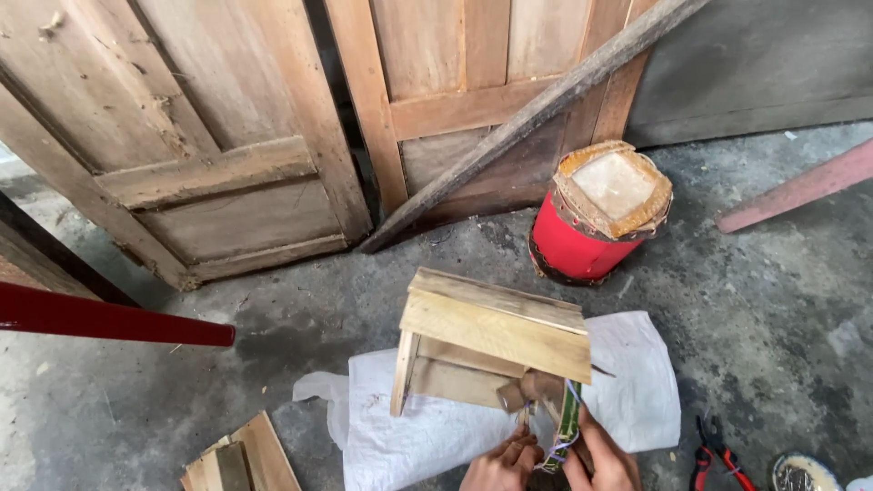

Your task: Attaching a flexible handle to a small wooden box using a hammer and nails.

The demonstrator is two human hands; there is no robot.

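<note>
1. Both hands are low in my view. My left hand (503,465) and my right hand (607,462) pinch a thin green stick (569,424) with purple string (556,453) on it.
2. The stick stands just under the front edge of a little wooden stool (491,332).
3. The stool sits on a white sack (637,382) on the grey floor (773,309).
4. Red pliers (714,459) lie to my right. A red drum (596,214) stands behind the stool.
5. Open floor lies to my left, near a red pole (109,318) and wood scraps (241,464).
</note>
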